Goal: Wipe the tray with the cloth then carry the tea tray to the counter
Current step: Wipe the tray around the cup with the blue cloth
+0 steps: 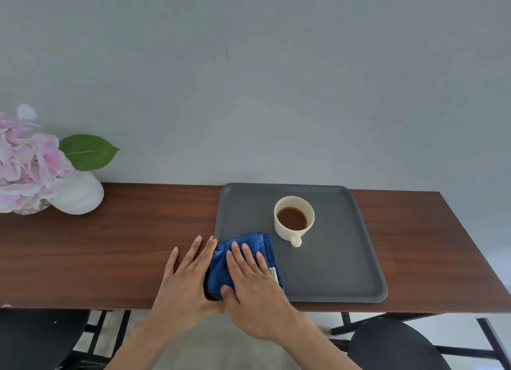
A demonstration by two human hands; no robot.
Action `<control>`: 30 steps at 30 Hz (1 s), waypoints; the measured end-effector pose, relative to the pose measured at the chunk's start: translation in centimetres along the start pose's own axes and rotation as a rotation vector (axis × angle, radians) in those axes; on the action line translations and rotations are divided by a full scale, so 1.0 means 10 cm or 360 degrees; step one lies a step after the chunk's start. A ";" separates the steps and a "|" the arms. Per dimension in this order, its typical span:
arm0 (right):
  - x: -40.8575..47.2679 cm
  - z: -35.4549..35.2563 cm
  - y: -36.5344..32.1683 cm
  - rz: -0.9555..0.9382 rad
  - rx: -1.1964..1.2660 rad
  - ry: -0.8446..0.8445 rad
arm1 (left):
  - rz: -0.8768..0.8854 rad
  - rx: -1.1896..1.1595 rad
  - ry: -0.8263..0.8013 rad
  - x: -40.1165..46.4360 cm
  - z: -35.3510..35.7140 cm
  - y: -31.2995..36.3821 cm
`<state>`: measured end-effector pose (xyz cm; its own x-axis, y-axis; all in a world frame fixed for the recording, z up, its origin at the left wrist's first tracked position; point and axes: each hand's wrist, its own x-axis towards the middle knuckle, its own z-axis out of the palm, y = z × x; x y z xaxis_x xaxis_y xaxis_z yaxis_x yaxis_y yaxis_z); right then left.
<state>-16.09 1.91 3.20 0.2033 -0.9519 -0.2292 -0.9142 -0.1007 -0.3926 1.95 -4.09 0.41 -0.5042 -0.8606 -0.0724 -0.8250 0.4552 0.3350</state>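
Note:
A dark grey tray lies on the right half of a brown wooden table. On the tray stands a cream cup holding brown tea, its handle toward me. A folded blue cloth rests on the tray's near left corner. My right hand lies flat on the cloth, fingers spread, pressing it down. My left hand lies flat on the table at the tray's left edge, fingertips touching the cloth's edge.
Pink flowers with a green leaf in a white vase stand at the table's far left. A grey wall runs behind the table. Two dark stools sit under the near edge, left and right of me.

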 end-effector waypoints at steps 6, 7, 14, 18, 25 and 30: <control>0.00 0.08 0.04 -0.0014 -0.0089 0.0107 | -0.0016 0.0031 0.0004 0.00 -0.01 0.00; -0.03 0.10 0.06 -0.0007 -0.0112 0.0124 | -0.0023 0.0039 -0.0005 0.00 -0.02 0.01; -0.36 0.12 0.43 0.0075 -0.0191 0.0308 | -0.0058 0.0030 -0.0056 0.00 -0.12 0.09; -0.60 0.05 0.73 0.0131 -0.0156 0.0324 | -0.0058 0.0006 -0.0067 -0.01 -0.15 0.10; -1.02 -0.25 1.11 0.0284 -0.0127 0.0182 | -0.0057 -0.0001 -0.0087 -0.02 -0.17 0.12; -1.20 -0.36 1.28 0.0349 -0.0129 0.0126 | -0.0050 0.0015 -0.0082 -0.02 -0.17 0.11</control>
<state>-31.51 11.02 4.08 -0.0281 -0.9730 -0.2290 -0.9592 0.0907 -0.2676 1.53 -3.82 2.42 -0.4901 -0.8618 -0.1312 -0.8430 0.4303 0.3227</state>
